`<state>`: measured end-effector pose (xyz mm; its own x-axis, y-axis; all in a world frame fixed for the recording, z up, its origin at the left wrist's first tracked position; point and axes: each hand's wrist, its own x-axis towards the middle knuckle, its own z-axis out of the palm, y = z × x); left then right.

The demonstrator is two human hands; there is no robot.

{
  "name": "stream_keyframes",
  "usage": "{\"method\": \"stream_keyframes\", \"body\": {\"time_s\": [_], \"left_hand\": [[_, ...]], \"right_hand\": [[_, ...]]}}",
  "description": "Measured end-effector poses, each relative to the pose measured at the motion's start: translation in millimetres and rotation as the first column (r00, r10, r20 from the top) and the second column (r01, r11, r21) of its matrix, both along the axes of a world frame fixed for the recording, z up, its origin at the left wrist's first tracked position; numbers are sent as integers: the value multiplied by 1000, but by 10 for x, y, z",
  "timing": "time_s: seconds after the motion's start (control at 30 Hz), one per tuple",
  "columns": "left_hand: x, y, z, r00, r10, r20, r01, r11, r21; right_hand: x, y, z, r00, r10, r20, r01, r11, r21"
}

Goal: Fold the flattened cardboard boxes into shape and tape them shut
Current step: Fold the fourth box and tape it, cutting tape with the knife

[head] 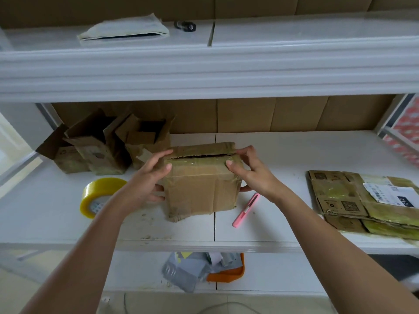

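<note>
The cardboard box (200,177) stands mid-shelf, w/ both hands clamped on its upper corners: left hand (147,177) wraps the 9 o'clock side, thumb on top and fingers curled round the side face; right hand (248,172) pinches the 3 o'clock corner, thumb pressing the taped top edge.

Risks, as judged: the top seam shows a dark gap along the far flap, so the tape there prob. hasn't bonded; pressing unevenly could pop the flap up or wrinkle the tape. The bottom front corner looks frayed and soft, so hard downward pressure may crush it. If the box is slid toward 3 o'clock it could knock the pink cutter (246,210), which lies just beside its lower-right corner, toward the shelf front.

Room: the tape roll (99,197) sits near the box at 8 o'clock, just beside the left forearm, so an elbow swing could roll it off the front lip. Open boxes (108,143) crowd 10–11 o'clock, close behind the left hand. The flattened cardboard stack (362,200) lies well apart at 3 o'clock. Bare white shelf (283,155) btwn box and stack, 1–3 o'clock, is the freest space. The upper shelf overhangs at 12, limiting lift height.
</note>
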<state>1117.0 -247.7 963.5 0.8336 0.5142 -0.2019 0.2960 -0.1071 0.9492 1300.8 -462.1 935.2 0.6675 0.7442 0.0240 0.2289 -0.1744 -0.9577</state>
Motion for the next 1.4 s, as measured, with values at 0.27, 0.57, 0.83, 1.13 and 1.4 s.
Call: {"method": "stream_keyframes", "body": {"time_s": [0.27,0.57,0.83,1.13,1.4], "left_hand": [[13,-28,-66,999,30,42,-32,999,42],[17,-26,-134,995,97,-26,-91,980,176],[19,-77,-371,982,77,170,-100,986,131],[-43,21,-483,997,47,68,-60,978,201],[-79,-175,-441,990,15,140,-37,987,158]], "right_hand": [[-121,-12,54,997,-2,76,4,1000,-26],[-252,73,71,988,-102,111,108,993,-42],[-312,19,-194,978,-83,193,77,996,40],[-321,-48,-336,978,-100,182,105,994,-16],[-271,-139,-378,978,-117,173,114,993,28]]}}
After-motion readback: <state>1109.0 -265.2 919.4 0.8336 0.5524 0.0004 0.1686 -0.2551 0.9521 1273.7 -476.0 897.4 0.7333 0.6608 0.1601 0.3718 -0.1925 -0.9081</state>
